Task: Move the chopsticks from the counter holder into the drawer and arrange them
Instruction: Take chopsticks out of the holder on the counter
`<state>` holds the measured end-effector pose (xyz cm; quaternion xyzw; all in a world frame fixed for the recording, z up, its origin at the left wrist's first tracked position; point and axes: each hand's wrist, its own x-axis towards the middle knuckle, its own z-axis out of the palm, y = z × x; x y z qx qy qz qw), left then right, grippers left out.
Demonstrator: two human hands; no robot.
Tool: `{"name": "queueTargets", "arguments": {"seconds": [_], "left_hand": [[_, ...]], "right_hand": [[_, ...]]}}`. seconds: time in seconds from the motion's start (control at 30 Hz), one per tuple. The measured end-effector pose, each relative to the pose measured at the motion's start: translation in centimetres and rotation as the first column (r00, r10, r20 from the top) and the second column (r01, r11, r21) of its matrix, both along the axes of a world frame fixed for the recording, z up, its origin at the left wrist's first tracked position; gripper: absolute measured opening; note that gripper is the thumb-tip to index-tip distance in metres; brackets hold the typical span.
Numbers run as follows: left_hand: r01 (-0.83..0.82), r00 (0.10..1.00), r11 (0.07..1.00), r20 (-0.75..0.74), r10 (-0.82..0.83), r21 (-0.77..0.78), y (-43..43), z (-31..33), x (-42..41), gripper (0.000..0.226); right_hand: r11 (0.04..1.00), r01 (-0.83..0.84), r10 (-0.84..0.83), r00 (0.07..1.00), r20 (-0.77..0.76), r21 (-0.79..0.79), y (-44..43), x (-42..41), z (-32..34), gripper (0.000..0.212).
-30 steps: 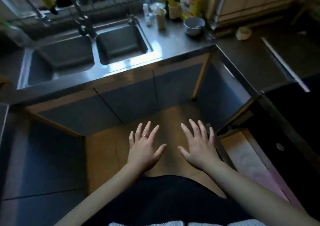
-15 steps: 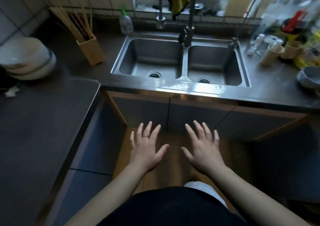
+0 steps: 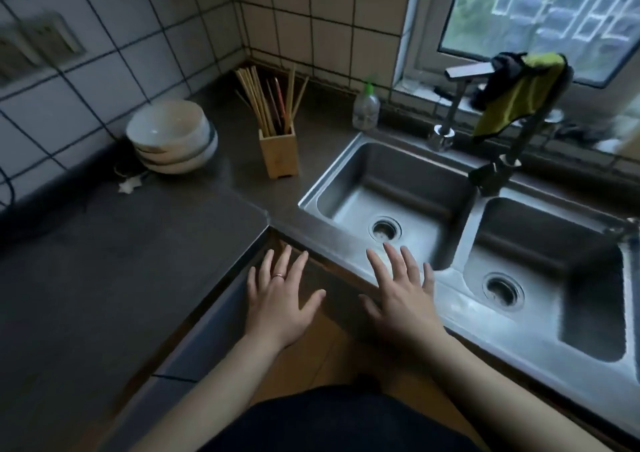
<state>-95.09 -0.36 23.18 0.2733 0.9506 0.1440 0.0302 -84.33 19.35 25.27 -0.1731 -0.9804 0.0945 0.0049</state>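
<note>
Wooden holder (image 3: 279, 154) of chopsticks (image 3: 266, 102), one; stacked bowls (image 3: 172, 137), three.

White tiles (image 3: 332, 19) gridded with dark grout, yellow-green cloth (image 3: 512, 98), pale wooden holder (image 3: 279, 152).

Dark counter (image 3: 104, 278), holder (image 3: 279, 152), bowls (image 3: 173, 138), bottle (image 3: 365, 109)

**What I can count from here**

I have two hands out: my left hand (image 3: 280, 299), wearing one ring (image 3: 278, 275), and my right hand (image 3: 401, 299). One wooden holder (image 3: 278, 154) stands on the counter (image 3: 104, 278). Its chopsticks (image 3: 266, 102) are too bunched to count, but well over ten. One stack of bowls (image 3: 173, 136), at least three. One bottle (image 3: 366, 109). One sink (image 3: 464, 237), with two basins and two drains. Two taps: far tap (image 3: 450, 105), near tap (image 3: 519, 140). One yellow cloth (image 3: 516, 98).
</note>
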Motion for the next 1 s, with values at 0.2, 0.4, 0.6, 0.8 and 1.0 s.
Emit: {"name": "queueTargets", "arguments": {"seconds": [0.2,0.4,0.6,0.8,1.0], "left_hand": [[-0.188,0.982,0.981,0.007,0.188,0.053,2.8,1.8,-4.9,0.073],[-0.288,0.958,0.945,0.034,0.286,0.156,4.2,4.0,-11.4,0.072],[-0.344,0.938,0.888,0.15,0.312,0.305,5.8,4.3,-20.4,0.077],[-0.489,0.843,0.748,0.465,0.272,0.449,7.1,3.8,-29.7,0.083],[-0.517,0.808,0.748,0.527,0.265,0.416,8.3,3.7,-36.8,0.087]], "right_hand": [[0.994,-0.105,0.105,0.993,-0.051,-0.003,4.2,-8.3,1.8,0.073],[0.985,-0.164,0.155,0.979,-0.132,-0.054,6.3,-16.2,3.3,0.073],[0.986,-0.127,0.106,0.977,-0.186,-0.104,7.1,-24.1,4.3,0.074],[0.982,-0.095,0.062,0.979,-0.194,-0.165,6.7,-31.9,5.1,0.077],[0.932,-0.012,-0.046,0.988,-0.15,-0.363,5.6,-38.8,5.0,0.082]]}}
